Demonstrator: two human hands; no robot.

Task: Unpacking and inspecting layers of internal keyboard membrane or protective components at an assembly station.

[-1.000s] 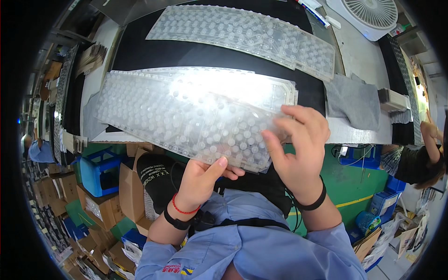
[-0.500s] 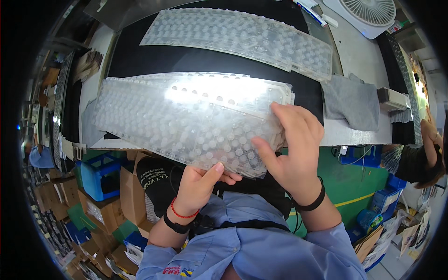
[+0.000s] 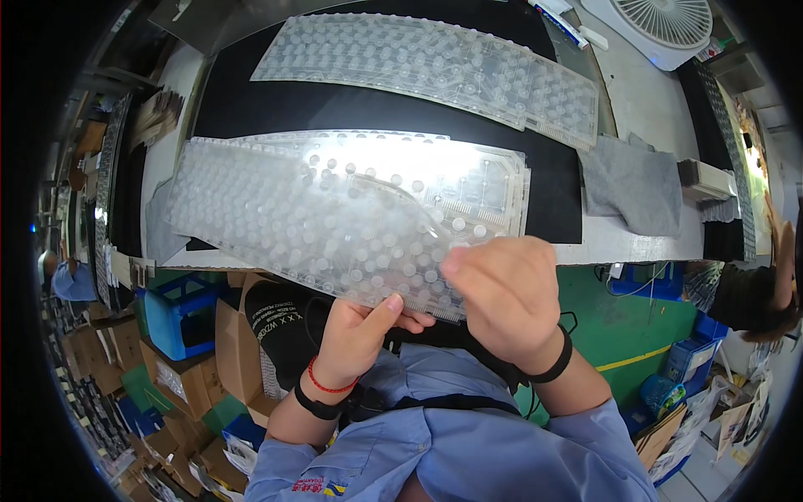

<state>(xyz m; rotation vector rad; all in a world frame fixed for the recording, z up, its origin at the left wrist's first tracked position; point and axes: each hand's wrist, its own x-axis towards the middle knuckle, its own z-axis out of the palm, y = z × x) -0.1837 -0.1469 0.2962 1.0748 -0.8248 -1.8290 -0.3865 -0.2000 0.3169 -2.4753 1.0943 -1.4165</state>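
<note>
A clear keyboard membrane sheet (image 3: 268, 205) dotted with round domes lies slanted in front of me, overhanging the table's near edge. My left hand (image 3: 355, 335) grips that edge, thumb on top and fingers underneath. At the sheet's right end, my right hand (image 3: 512, 301) is closed in a pinch, and the sheet bows upward beside its fingers. The pinched corner itself is mostly hidden by the hand. Beneath lie more membrane sheets (image 3: 493, 180), their right part uncovered and glaring under the light. Farther back rests another group of membrane sheets (image 3: 401, 63).
A black mat (image 3: 556, 201) covers the table's middle. To its right are a grey cloth (image 3: 631, 184) and a small block-like stack (image 3: 705, 180). A white fan (image 3: 661, 29) and a marker (image 3: 559, 25) sit at the back right. Cardboard boxes (image 3: 180, 376) stand lower left.
My right hand has gone from spread fingers on the sheet to a pinch, drawing its right end toward me and bending it. More of the sheets beneath shows. My left hand stays put.
</note>
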